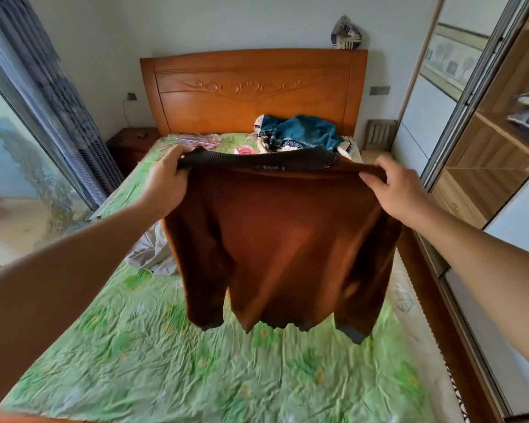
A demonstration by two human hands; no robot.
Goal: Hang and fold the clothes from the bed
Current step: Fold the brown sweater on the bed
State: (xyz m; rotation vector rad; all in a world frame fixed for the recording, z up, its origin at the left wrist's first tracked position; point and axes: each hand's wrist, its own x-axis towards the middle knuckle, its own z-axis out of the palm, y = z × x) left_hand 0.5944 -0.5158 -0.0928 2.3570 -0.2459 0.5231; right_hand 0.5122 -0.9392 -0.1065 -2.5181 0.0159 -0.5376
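A rust-brown sweater (287, 239) with a dark knitted collar hangs spread in the air over the bed (135, 346). My left hand (165, 184) grips its left shoulder and my right hand (397, 190) grips its right shoulder. Both sleeves dangle beside the body, dark cuffs at the bottom, clear of the green floral sheet. Behind the sweater, near the headboard, a pile of teal and patterned clothes (300, 132) lies on the bed. A grey garment (153, 248) lies crumpled at the sweater's left, partly hidden by it.
Thin pink hangers (193, 138) lie on the bed near the wooden headboard (251, 90). An open wardrobe with wooden shelves (495, 141) stands to the right. A window with blue curtains (58, 102) runs along the left; a dark nightstand (132, 145) sits beside the headboard.
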